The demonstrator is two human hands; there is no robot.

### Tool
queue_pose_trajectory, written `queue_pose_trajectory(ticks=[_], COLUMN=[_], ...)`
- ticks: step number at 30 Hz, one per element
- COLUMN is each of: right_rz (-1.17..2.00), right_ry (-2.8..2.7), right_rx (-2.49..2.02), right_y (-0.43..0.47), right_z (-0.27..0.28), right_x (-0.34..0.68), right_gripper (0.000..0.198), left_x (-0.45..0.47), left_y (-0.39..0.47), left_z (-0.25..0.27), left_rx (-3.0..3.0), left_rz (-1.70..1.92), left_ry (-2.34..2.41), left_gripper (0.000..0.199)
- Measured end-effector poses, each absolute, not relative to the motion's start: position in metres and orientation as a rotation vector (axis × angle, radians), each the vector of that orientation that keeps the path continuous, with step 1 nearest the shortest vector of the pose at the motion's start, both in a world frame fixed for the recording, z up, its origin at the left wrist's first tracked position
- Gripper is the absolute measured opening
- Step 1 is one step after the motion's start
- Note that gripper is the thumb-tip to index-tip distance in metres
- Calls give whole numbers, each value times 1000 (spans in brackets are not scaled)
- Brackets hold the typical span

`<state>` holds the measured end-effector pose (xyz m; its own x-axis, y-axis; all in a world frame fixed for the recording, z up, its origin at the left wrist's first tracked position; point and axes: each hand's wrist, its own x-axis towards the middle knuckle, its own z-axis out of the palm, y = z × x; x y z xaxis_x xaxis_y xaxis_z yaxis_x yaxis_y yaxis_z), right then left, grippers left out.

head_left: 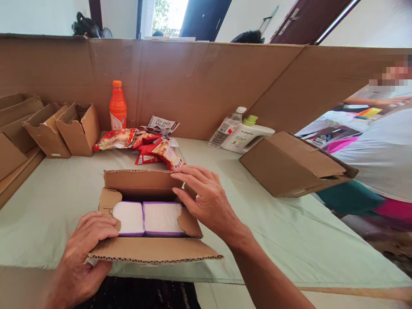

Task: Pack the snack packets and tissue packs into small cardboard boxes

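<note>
Close in front of me on the table stands an open cardboard box (154, 250), its flaps raised or leaning outward. Two white packs with purple edges, a left pack (128, 218) and a right pack (163, 216), lie side by side inside. My left hand (82, 253) grips the box at its left side, fingers over the side flap and thumb below the front flap. At the back right corner, my right hand (206, 195) touches the flaps with its fingers stretched and thumb apart. Part of that corner is hidden behind it.
Behind the box lie red snack packets (149, 148), a printed card (161, 124) and an orange bottle (118, 105). Small cartons (80, 128) stand left. A clear bottle (227, 128), a white jug (247, 136) and a tilted carton (289, 165) are right, near another person (383, 146). A cardboard wall (206, 81) runs behind.
</note>
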<state>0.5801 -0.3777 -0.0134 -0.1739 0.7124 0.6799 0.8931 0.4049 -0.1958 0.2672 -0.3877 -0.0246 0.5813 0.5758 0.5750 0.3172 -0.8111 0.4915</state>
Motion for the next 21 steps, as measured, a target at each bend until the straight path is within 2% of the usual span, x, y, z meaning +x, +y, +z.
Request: queue_pose_trajectory(ticks=[8,21], right_rz=[-207,-119], right_ry=[-1971,-1973], right_rx=[-1315,-1327], right_y=[-388,-399], right_z=[-12,-7], right_x=[579,579], right_gripper=[20,23], left_x=[274,274], left_y=[-389,-391], left_z=[-24,-41], left_rx=[2340,2120], left_rz=[1148,1233], left_ry=[954,1305], left_gripper=[27,41])
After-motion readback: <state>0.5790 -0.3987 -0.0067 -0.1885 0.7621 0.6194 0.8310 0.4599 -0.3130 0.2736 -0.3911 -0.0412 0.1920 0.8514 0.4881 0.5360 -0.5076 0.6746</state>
